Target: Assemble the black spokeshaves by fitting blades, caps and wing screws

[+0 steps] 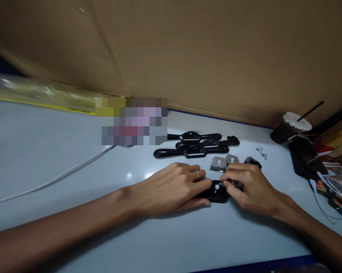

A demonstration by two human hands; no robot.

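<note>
- On the white tabletop [165, 242]: black tool [215, 195], between both hands.
- Left hand [173, 189]: fingers together, clasping the tool's left end.
- Right hand [250, 185]: thumb and forefinger at its right side; pinched item cannot be told.
- Just beyond: metal plates [218, 162].

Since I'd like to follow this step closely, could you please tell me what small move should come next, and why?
Probably the right hand should gently test whether the silver fitting on the black spokeshave is snug: its fingertips are right beside that fitting, while the left hand grips the spokeshave's other side, which should hold it steady.
</note>
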